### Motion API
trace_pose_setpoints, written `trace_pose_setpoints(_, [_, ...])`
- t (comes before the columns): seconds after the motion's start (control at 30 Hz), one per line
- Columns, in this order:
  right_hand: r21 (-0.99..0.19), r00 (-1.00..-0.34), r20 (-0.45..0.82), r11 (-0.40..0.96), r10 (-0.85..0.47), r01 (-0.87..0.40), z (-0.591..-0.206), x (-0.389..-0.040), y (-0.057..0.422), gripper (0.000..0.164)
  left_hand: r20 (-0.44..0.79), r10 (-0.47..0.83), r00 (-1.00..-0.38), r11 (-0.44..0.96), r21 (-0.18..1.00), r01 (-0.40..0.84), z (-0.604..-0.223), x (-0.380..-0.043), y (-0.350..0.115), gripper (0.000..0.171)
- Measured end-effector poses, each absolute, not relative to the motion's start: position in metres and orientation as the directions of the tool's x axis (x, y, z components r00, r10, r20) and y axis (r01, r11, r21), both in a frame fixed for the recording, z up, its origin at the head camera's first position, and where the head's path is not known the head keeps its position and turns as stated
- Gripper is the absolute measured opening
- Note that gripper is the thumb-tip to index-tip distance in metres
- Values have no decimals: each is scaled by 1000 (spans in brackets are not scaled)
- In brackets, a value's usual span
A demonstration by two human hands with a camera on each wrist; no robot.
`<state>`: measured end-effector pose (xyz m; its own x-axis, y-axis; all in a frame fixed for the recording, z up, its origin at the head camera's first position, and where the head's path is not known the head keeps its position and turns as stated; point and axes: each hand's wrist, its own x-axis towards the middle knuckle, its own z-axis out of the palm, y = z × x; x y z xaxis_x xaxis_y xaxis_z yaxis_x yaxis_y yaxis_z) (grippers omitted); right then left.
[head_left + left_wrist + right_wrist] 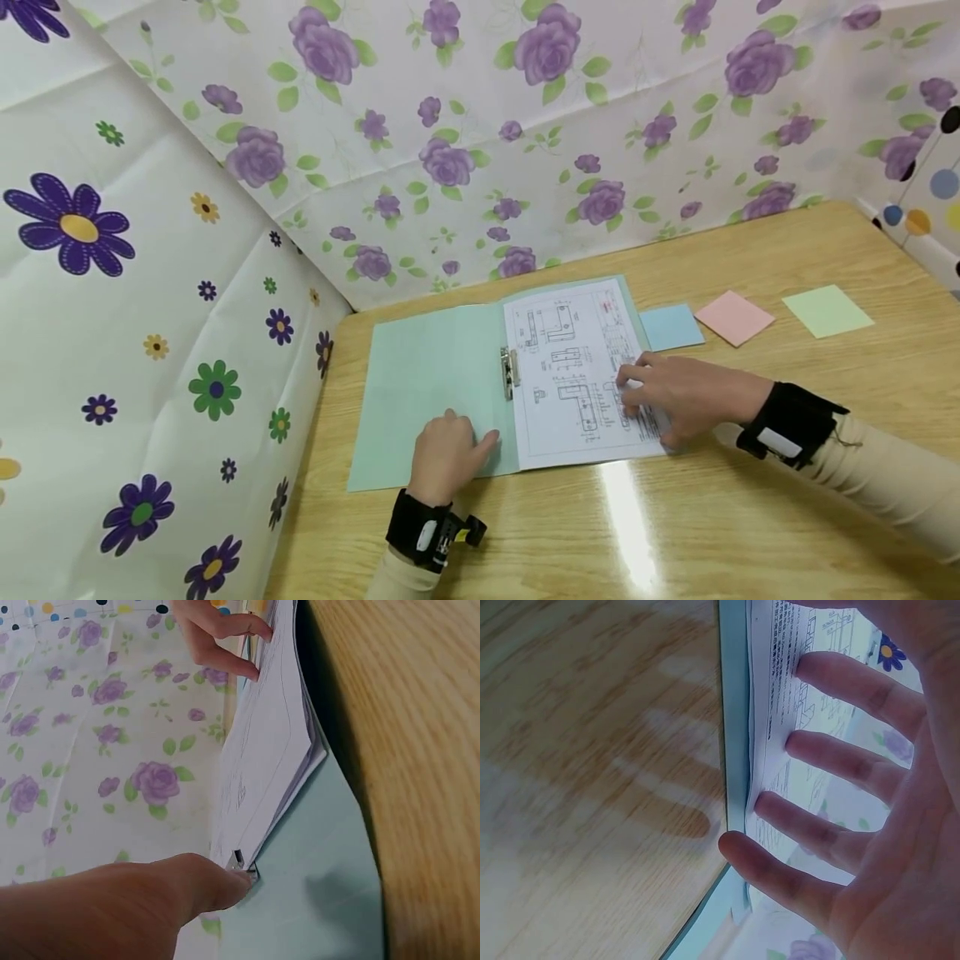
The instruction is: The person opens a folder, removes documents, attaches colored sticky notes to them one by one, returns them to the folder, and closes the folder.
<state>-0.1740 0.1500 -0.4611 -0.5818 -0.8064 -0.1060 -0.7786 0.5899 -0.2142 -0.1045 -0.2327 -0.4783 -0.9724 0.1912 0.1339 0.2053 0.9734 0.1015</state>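
A light green folder [427, 358] lies spread flat on the wooden table. On its right half is a stack of white sheets [543, 437], the top one printed with technical drawings, beside a metal clip [510, 372] near the fold. My left hand [447, 454] rests on the lower part of the left cover, thumb out to the side and nothing held. Over the right edge of the sheets is my right hand [690, 390], its fingers spread. In the right wrist view several fingertips [799, 742] touch or nearly touch the paper by the folder's edge.
Right of the folder lie a blue paper square [672, 327], a pink one [735, 317] and a pale green one [827, 311]. A flowered sheet [465, 208] hangs behind the table [540, 533], and another [172, 333] hangs along the left side.
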Motion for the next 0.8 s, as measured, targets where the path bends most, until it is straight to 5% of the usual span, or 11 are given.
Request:
trace_pose_setpoints(0.33, [-220,-591,-117,601,-798,-769,-463,-174,153,40,53,193,-980,980,30,195,-551,-150,-249,86])
trace_pose_setpoints(0.8, [-230,-593,-70,591,-802,-773,-464,-172,158,39,101,153,-983,988,12,155,-532,-142,-225,87])
